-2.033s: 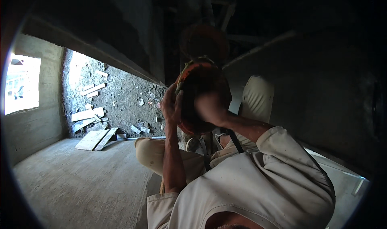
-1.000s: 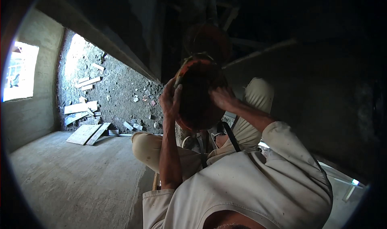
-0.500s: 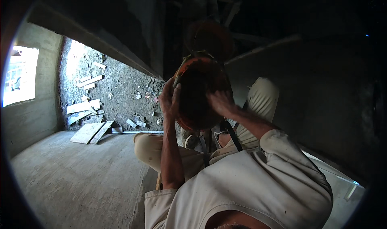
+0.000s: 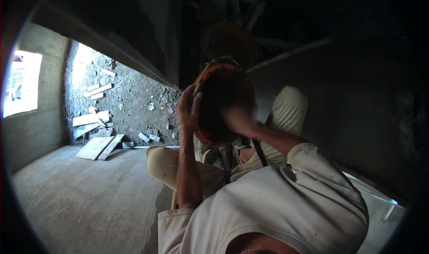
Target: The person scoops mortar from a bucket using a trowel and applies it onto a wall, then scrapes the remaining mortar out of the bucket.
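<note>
An orange bucket (image 4: 208, 136) is tilted in front of me between my knees, its dark inside facing up toward me. A cord-like handle (image 4: 206, 67) runs over its far left rim. On the left side, the fingers of my left hand (image 4: 188, 107) are closed around the rim. My right hand (image 4: 239, 119) is over the bucket's mouth on the right, smeared by motion, so its fingers do not show. What lies inside the bucket is too dark to make out.
Beyond the bucket stands a second reddish container (image 4: 229, 41) in deep shadow. To the left, past a low dark concrete beam (image 4: 129, 52), boards (image 4: 94, 147) and rubble lie on rough ground. A window opening (image 4: 22, 84) is at the far left.
My right hand has shifted slightly left and down across the bucket's mouth and is now more blurred. My left hand keeps its hold on the rim.
</note>
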